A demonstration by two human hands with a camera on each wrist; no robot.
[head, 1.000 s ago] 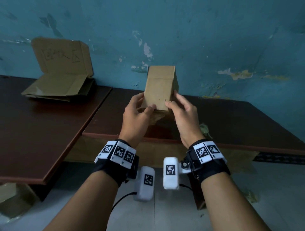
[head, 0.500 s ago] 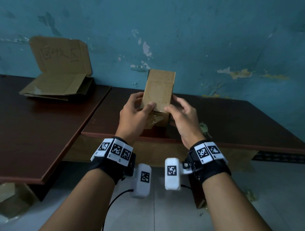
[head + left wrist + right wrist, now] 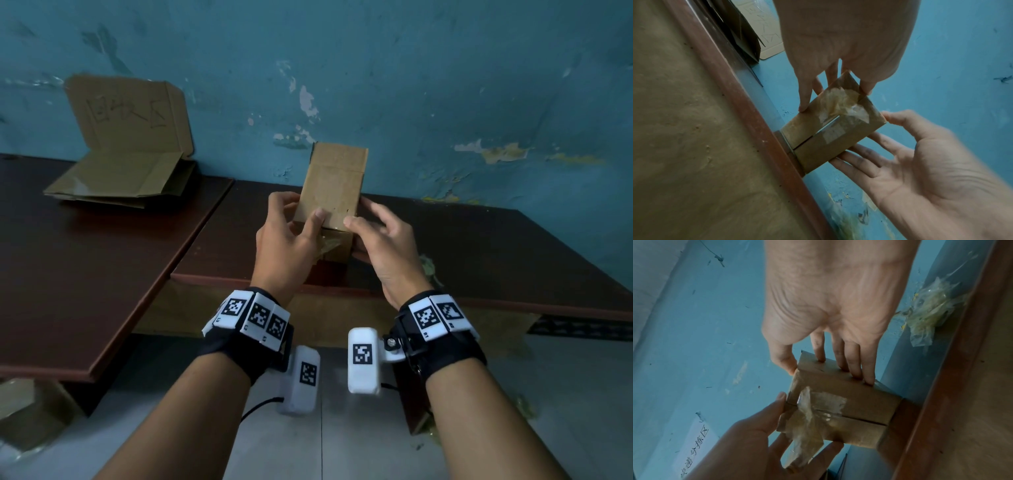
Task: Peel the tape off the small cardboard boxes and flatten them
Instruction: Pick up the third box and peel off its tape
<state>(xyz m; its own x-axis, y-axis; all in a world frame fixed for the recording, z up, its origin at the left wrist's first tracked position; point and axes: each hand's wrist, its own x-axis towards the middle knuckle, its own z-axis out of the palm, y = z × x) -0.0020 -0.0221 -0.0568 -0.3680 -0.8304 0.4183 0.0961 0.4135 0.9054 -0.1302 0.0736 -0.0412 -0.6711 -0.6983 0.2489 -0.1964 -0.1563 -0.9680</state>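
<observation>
I hold a small brown cardboard box point(image 3: 332, 185) upright above the front of the dark table, between both hands. My left hand point(image 3: 291, 236) grips its lower left part, thumb on the near face and fingers behind. My right hand point(image 3: 373, 233) holds the lower right part, with the thumb tip on the near face and straight fingers along the side. In the wrist views the box point(image 3: 840, 138) point(image 3: 859, 402) shows its bottom flaps with a slit between them. Crumpled clear tape point(image 3: 838, 104) point(image 3: 812, 415) still sticks there and hangs loose over my left fingers.
Flattened cardboard point(image 3: 126, 171) with handwriting leans on the blue wall at the back left of the left table point(image 3: 85, 267). A wad of peeled tape point(image 3: 428, 267) point(image 3: 929, 309) lies near the right table's point(image 3: 513, 260) front edge. More cardboard point(image 3: 20, 411) sits on the floor, lower left.
The box has sunk slightly and leans a little more to the right. Both hands keep their hold on its lower end.
</observation>
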